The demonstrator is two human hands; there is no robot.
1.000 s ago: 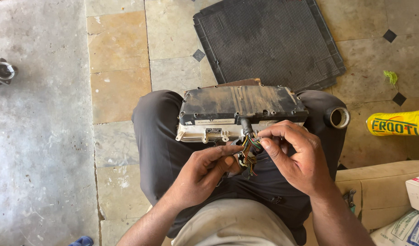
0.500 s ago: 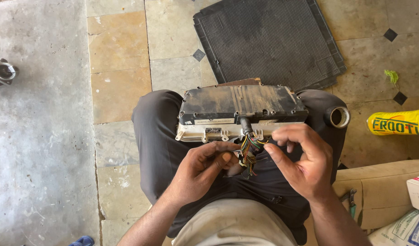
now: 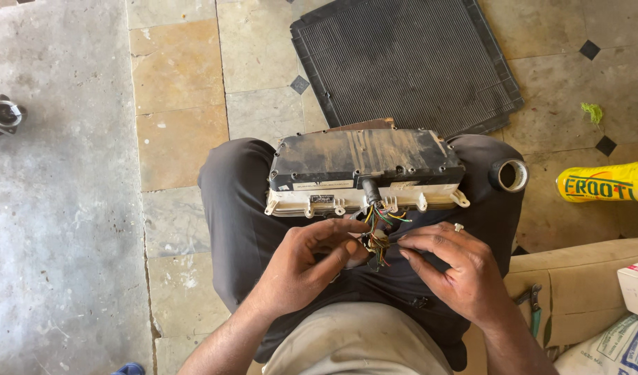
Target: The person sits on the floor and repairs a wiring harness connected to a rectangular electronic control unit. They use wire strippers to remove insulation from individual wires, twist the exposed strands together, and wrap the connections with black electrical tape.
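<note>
A dusty dark-lidded electronic unit [image 3: 364, 167] with a pale lower casing rests across my knees. A bundle of coloured wires [image 3: 385, 219] runs from a black sleeve at its near edge down to a small connector [image 3: 376, 243] between my hands. My left hand [image 3: 301, 267] pinches that connector from the left with thumb and fingers. My right hand [image 3: 451, 267] holds the wires and connector from the right, fingertips pointing left; a ring shows on one finger.
A black ribbed mat [image 3: 406, 59] lies on the stone tiles beyond my knees. A roll of black tape [image 3: 510, 175] sits by my right knee, a yellow bottle [image 3: 607, 182] farther right. A cardboard box [image 3: 576, 278], pliers [image 3: 534, 309] and sacks lie at right; a metal part [image 3: 3, 114] at far left.
My right hand has come down from the unit's edge toward my lap, nearer the connector. My left hand keeps its pinch on the connector. The unit has not moved.
</note>
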